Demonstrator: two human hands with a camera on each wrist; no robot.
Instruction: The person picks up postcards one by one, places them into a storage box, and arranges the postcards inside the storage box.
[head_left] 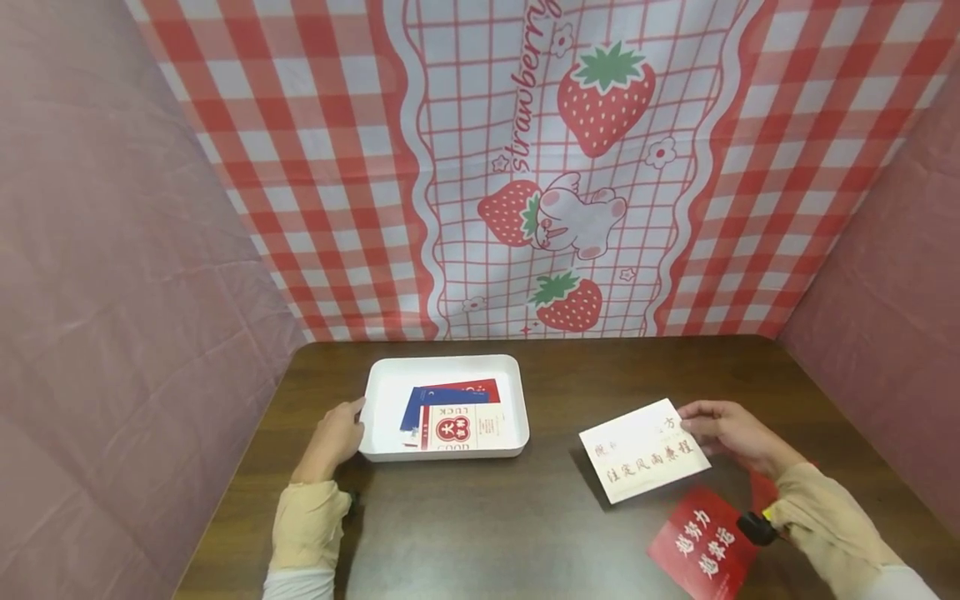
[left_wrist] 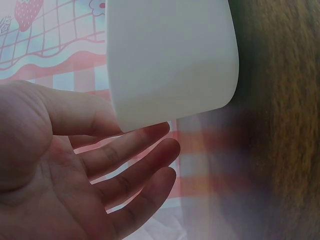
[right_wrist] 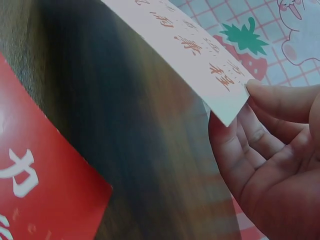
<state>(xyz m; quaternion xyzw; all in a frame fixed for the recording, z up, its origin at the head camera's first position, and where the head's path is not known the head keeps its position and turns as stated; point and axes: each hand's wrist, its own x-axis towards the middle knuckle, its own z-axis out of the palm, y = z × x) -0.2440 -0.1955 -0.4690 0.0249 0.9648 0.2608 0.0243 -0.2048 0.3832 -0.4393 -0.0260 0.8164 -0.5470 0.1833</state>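
Note:
My left hand (head_left: pixel 339 433) is at the left edge of a white tray (head_left: pixel 372 446). In the left wrist view its thumb lies against the tray wall (left_wrist: pixel 172 60), and the other fingers (left_wrist: pixel 145 172) are loosely bent just below the corner. Printed cards lie overlapped in the tray: a cream one (head_left: pixel 487 427), a blue one (head_left: pixel 414 410) and a red one (head_left: pixel 487 386). My right hand (head_left: pixel 731 433) pinches the right end of a white card (head_left: pixel 645 462) with gold characters, thumb on top and fingers beneath. The card is tilted above the table.
A red card (head_left: pixel 701 542) with white characters lies on the brown wooden table (head_left: pixel 465 525), below the white card. Another red piece (head_left: pixel 762 490) shows partly under my right wrist. A strawberry-print checked cloth (head_left: pixel 487 167) hangs behind the table, with pink cloth at both sides.

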